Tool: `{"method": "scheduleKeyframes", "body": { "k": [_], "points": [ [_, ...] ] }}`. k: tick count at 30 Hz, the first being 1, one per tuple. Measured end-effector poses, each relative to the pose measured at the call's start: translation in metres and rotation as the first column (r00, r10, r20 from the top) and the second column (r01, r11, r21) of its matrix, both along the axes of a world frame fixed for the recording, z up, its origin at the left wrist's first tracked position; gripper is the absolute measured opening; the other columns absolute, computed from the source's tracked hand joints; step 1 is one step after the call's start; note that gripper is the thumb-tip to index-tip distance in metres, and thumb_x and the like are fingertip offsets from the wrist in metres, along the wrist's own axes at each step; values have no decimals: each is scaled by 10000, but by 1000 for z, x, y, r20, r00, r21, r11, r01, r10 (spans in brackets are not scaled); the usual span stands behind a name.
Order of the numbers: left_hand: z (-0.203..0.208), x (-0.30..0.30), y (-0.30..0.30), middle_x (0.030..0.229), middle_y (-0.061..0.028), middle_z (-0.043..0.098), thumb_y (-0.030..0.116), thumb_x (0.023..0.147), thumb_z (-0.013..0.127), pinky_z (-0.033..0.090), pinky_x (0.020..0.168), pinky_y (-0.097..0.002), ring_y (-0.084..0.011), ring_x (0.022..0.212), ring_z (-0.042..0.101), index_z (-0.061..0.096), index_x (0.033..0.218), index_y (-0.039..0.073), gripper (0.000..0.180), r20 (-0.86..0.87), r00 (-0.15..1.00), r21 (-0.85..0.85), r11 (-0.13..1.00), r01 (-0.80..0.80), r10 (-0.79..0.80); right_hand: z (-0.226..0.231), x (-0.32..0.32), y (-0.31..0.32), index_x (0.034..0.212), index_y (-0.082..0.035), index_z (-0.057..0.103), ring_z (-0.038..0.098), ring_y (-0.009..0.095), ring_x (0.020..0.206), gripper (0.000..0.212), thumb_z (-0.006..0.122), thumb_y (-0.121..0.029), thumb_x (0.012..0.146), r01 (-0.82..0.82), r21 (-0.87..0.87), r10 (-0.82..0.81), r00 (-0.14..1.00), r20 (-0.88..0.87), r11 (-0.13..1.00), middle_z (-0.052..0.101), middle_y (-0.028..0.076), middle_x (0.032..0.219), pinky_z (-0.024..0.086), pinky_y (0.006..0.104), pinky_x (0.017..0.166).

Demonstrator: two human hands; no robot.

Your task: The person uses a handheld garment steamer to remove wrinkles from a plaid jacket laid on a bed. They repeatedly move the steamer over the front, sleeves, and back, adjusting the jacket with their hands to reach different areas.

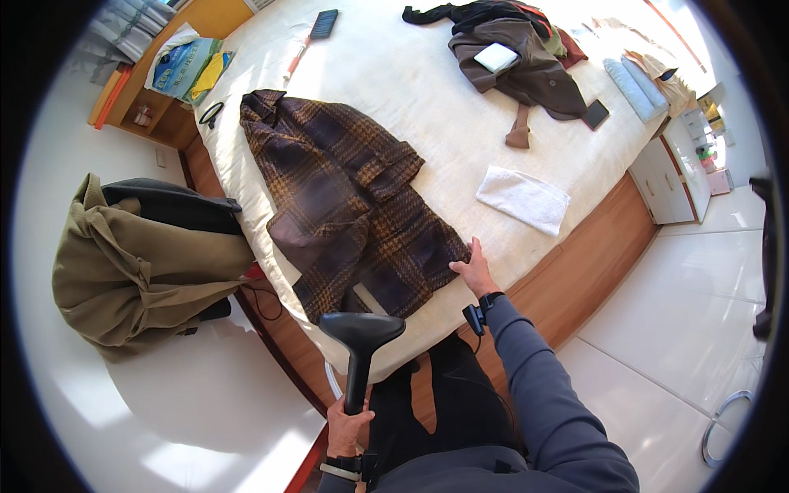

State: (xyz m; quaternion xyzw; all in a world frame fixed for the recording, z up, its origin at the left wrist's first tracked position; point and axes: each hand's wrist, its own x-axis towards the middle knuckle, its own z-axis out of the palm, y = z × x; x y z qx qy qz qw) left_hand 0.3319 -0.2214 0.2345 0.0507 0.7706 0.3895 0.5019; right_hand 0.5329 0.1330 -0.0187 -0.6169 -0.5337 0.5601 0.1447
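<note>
Gripping the black handle of a garment steamer (359,345), my left hand (347,427) is closed tight around its lower end, with the wrist low near my body. The steamer stands nearly upright, its long axis running from my fist up to the wide flat head, which hangs over the near edge of the bed (427,99) and faces away from me toward the coat.

My right hand (472,271) lies flat and open, fingers spread a little, palm down on the near hem of the brown plaid coat (345,197). That forearm, in a grey sleeve, reaches forward and left from my lower right, a dark watch on the wrist.

The coat is spread on the cream bed cover, its long axis slanting from the collar at the far left down to the hem by my right hand. A folded white towel (523,199) lies on the bed just right of the coat, apart from it. Farther off sits a heap of dark clothes (518,57).

To my left, a chair (164,205) carries an olive garment (123,263) draped over it. The wooden shelf (148,90) beyond holds a blue and yellow bag (185,66) on top.
</note>
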Motion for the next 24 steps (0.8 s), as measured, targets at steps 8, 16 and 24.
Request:
{"method": "scheduleKeyframes", "body": {
  "k": [8,16,24],
  "points": [
    [2,18,-6,791,30,602,45,689,824,464,689,-248,-80,726,566,702,928,14,270,-68,996,16,998,-62,62,57,-50,-37,934,-31,667,673,453,979,304,688,-333,910,-548,201,492,827,271,812,714,245,926,412,576,914],
    [14,7,-12,807,33,606,20,701,817,467,702,-239,-74,745,572,705,960,8,282,-166,976,119,985,-123,142,200,-22,-37,1155,56,702,648,80,888,222,596,-109,1051,-344,-121,113,587,-801,931,723,12,1012,538,245,806],
    [16,4,-17,812,33,607,37,694,805,465,722,-225,-67,755,565,690,933,29,265,-81,970,152,964,-216,230,60,107,-43,1122,-15,642,654,466,988,252,679,-136,905,-433,33,318,709,630,901,667,224,1021,535,518,887]
  ]
}}
